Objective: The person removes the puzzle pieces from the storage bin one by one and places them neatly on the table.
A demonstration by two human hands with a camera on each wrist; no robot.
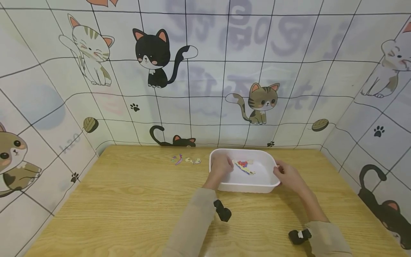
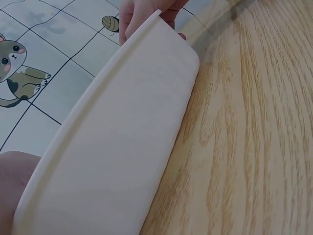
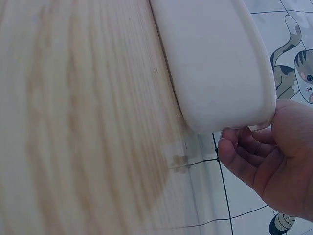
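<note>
A white plastic basin (image 1: 247,187) stands on the wooden table, with small flat colourful pieces (image 1: 245,167) lying inside it. My left hand (image 1: 222,165) reaches over the front wall into the basin's left side, its fingers looking bent. In the left wrist view the basin wall (image 2: 112,122) hides most of that hand, so whatever it may hold is out of sight. At the right end of the basin, my right hand (image 1: 289,175) grips the rim between thumb and fingers. The right wrist view shows this hand (image 3: 279,161) at the basin's corner, fingers curled under the rim.
Several small colourful flat pieces (image 1: 187,160) lie on the table left of the basin, near the back edge. Behind the wooden table (image 1: 128,200) rises a wall covering (image 1: 205,78) printed with cats and grid lines, which continues along both sides.
</note>
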